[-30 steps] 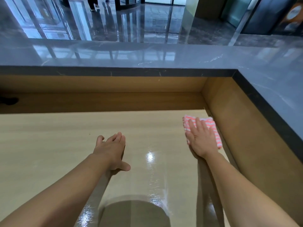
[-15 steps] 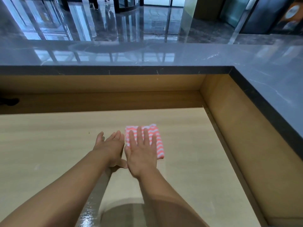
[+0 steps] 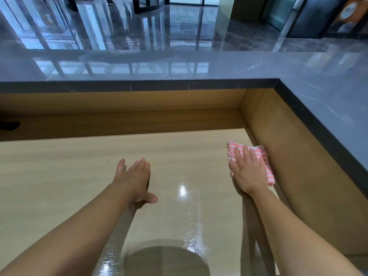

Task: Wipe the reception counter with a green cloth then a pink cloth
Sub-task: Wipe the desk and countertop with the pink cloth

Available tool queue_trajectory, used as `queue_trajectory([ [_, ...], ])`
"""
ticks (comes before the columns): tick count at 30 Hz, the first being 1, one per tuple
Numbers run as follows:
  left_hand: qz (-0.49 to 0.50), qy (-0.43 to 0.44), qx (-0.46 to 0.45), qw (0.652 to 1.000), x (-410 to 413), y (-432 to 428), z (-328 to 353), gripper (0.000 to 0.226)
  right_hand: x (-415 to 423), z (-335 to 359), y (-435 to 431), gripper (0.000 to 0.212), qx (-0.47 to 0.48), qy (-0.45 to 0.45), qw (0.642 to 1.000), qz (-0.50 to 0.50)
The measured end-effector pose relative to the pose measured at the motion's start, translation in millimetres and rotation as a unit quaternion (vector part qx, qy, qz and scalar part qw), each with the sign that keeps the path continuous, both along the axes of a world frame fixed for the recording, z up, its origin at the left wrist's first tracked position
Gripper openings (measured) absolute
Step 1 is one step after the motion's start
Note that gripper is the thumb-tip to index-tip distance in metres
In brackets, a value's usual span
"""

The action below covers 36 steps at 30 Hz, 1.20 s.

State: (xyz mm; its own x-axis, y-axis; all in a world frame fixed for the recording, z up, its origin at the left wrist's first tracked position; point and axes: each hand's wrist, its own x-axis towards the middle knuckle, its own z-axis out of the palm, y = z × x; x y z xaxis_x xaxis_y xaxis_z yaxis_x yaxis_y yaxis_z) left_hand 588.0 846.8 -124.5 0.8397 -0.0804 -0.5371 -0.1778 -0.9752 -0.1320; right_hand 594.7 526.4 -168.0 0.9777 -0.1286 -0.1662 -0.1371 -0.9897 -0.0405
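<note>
Pale wood-grain surface [image 3: 59, 176] of a reception desk, seen from above and bounded at its far edge and right edge by darker wooden walls [image 3: 298, 176] that rise to a raised grey stone top [image 3: 179, 66]; beyond lies a glossy lobby floor [image 3: 159, 22].

Right hand [image 3: 247, 172]: laid flat, palm down, on the pink cloth [image 3: 263, 158], fingers straight and slightly spread, pressing it onto the surface. The cloth, folded and striped pink and white, sits at the right edge of the surface, near the far right corner, its outer side against the wooden wall.

Left hand [image 3: 133, 180]: near the middle of the surface, well apart from the cloth, fingers straight and close together, thumb stuck out to the side, holding nothing. Whether its palm touches the surface cannot be told.

Shiny wet streak [image 3: 191, 216]: runs between the two forearms toward the near edge, where a rounded shadow [image 3: 165, 259] falls. A small dark object [image 3: 10, 125] shows at the far left, too cut off to identify.
</note>
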Motion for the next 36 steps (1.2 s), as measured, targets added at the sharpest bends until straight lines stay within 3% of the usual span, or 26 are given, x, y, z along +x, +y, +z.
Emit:
queue_trajectory([
  [3,-0.017,-0.053,-0.019,0.998,-12,-1,1,0.105,-5,-1,27,0.058,0.05,-0.004,0.994,-0.093],
  [5,-0.034,-0.08,-0.047,0.995,-26,-1,2,0.093,-13,-2,60,0.058,0.055,-0.007,0.994,-0.096],
  [8,-0.033,-0.07,-0.085,0.993,-48,2,4,0.084,-33,-5,117,0.058,0.071,-0.009,0.997,-0.032],
  [13,-0.039,-0.043,-0.084,0.995,-72,14,9,0.088,-67,-6,192,0.057,0.095,0.018,0.985,0.142],
  [18,-0.048,-0.033,-0.072,0.996,-86,9,10,0.087,-68,0,163,0.056,0.08,0.019,0.968,0.235],
  [22,-0.057,-0.01,-0.042,0.997,-90,-1,8,0.104,-61,-2,93,0.063,0.042,0.01,0.985,0.169],
  [28,-0.058,-0.014,-0.037,0.998,-90,-2,5,0.103,-57,1,12,0.057,0.04,0.011,0.998,0.04],
  [34,-0.058,-0.007,-0.034,0.998,-89,-1,2,0.112,-61,-4,54,0.058,0.061,-0.005,0.991,-0.117],
  [36,-0.058,-0.004,-0.031,0.998,-89,-1,2,0.113,-69,-6,89,0.059,0.055,-0.023,0.991,-0.119],
])
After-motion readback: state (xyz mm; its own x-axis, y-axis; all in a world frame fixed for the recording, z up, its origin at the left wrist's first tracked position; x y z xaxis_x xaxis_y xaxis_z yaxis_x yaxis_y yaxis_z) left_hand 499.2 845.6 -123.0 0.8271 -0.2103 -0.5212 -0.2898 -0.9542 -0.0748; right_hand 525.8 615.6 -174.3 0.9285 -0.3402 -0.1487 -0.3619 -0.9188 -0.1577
